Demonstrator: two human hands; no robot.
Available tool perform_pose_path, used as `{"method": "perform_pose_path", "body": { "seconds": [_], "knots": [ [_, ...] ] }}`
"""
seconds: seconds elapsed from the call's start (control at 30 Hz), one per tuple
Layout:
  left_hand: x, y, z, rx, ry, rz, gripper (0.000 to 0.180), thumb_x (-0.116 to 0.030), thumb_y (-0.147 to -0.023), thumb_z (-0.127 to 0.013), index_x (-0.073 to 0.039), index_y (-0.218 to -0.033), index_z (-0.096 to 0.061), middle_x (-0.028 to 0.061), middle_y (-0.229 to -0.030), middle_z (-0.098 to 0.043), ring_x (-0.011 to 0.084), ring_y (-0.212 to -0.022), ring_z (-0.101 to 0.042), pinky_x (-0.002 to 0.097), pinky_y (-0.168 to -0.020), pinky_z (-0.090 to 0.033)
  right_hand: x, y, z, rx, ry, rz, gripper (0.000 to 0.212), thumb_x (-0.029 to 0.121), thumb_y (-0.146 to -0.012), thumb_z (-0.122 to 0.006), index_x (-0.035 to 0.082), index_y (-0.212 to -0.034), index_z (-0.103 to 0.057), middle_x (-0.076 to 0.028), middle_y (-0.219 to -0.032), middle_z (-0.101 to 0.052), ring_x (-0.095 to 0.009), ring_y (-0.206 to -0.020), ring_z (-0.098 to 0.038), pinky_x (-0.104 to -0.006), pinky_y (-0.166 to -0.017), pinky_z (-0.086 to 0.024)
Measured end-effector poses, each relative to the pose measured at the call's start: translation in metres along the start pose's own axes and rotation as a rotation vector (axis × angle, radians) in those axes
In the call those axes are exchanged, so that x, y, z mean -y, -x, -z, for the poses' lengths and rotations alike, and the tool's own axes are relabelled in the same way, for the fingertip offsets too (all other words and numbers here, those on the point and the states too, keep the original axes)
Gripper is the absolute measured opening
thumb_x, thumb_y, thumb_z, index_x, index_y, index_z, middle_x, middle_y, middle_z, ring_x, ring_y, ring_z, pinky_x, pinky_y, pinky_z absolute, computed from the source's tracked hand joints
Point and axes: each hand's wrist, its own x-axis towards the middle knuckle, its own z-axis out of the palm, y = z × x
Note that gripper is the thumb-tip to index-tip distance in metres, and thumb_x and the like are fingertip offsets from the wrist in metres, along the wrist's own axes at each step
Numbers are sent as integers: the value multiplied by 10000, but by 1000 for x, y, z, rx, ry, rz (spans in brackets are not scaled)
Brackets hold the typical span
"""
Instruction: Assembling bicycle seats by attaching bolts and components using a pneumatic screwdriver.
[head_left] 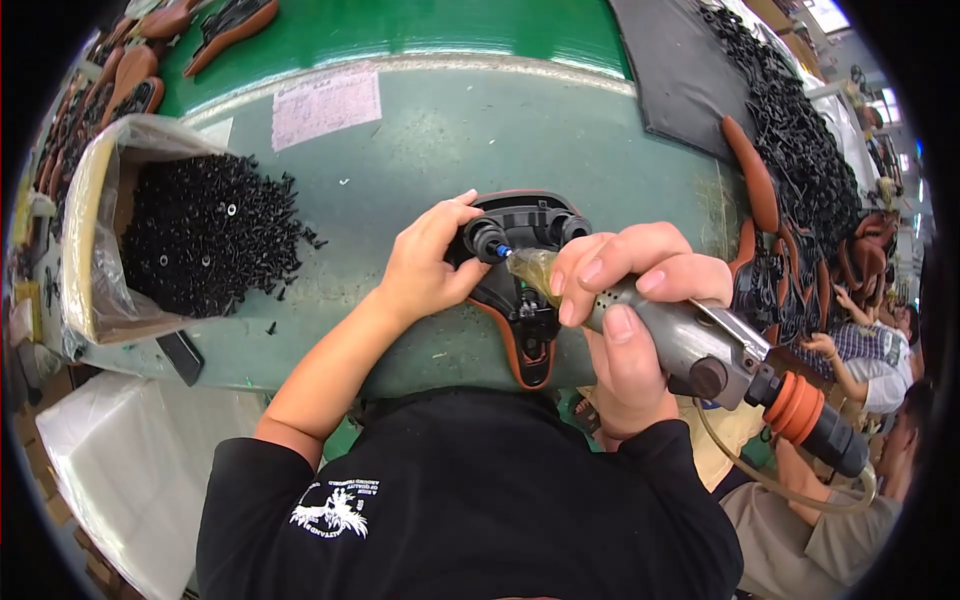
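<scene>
A brown-edged bicycle saddle (530, 350) lies upside down on the bench, its black underside facing up and its narrow end toward me. My left hand (425, 255) grips the saddle's wide end on the left, with fingers and thumb around a round black spring-like part (487, 240). A second such round part (571, 227) sits on the right of that end. In my right hand (640, 300) is a grey metal pneumatic screwdriver (685, 345). Its blue-tipped bit (503, 250) points into the left round part and appears to touch it. Some of the saddle is hidden beneath the tool.
A plastic-lined box (90, 240) on its side spills black screws (205, 235) at the left. A phone-like black object (180, 357) lies near the bench edge. Black parts (800, 120) and brown saddles (752, 180) are piled at the right. Other people (870, 350) sit beyond, at right.
</scene>
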Motion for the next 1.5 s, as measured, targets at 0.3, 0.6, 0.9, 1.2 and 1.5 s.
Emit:
{"method": "perform_pose_path", "body": {
  "seconds": [0.3, 0.6, 0.9, 1.2, 1.5],
  "knots": [
    [-1, 16, -2, -128, -39, 76, 611, -115, -672, -913, -12, -1223, -670, 185, -1325, -667, 392, -1244, -678, 452, -1028, -580, -23, 3, -16, 91, 55, -100, 328, -35, -982, -639, 110, -1213, -457, -199, -1108, -643, -254, -829, -681, -459, -828, -611],
    [12, 24, -15, -192, 210, 91, 522, -53, -640, -908, -28, -1132, -736, 108, -1248, -721, 358, -1321, -660, 455, -1082, -561, -49, 21, -29, 54, 196, 62, 332, 45, -973, -670, 125, -1183, -426, -143, -1043, -592, -237, -687, -647, -439, -690, -600],
    [19, 22, -16, -209, 290, 70, 473, -32, -642, -900, -25, -1082, -730, 102, -1162, -744, 358, -1278, -676, 448, -1084, -550, -70, -1, -35, 142, 164, -25, 292, -113, -940, -629, 48, -1127, -472, -192, -1010, -677, -222, -703, -658, -394, -692, -612],
    [8, 34, -6, -245, 147, 69, 435, -159, -698, -946, -35, -1038, -704, 140, -1113, -744, 382, -1238, -687, 482, -1067, -553, -59, -6, -39, 244, 126, -80, 378, -94, -885, -668, 29, -1222, -550, -260, -1195, -721, -208, -786, -698, -443, -871, -595],
    [-25, 146, 125, -210, -535, 262, 324, -109, -841, -855, -58, -1133, -724, 139, -1170, -697, 366, -1117, -660, 476, -965, -546, 14, 17, -7, 110, -84, -13, 303, 45, -945, -630, 67, -1209, -482, -188, -1077, -599, -209, -622, -605, -444, -675, -552]
  ]
}}
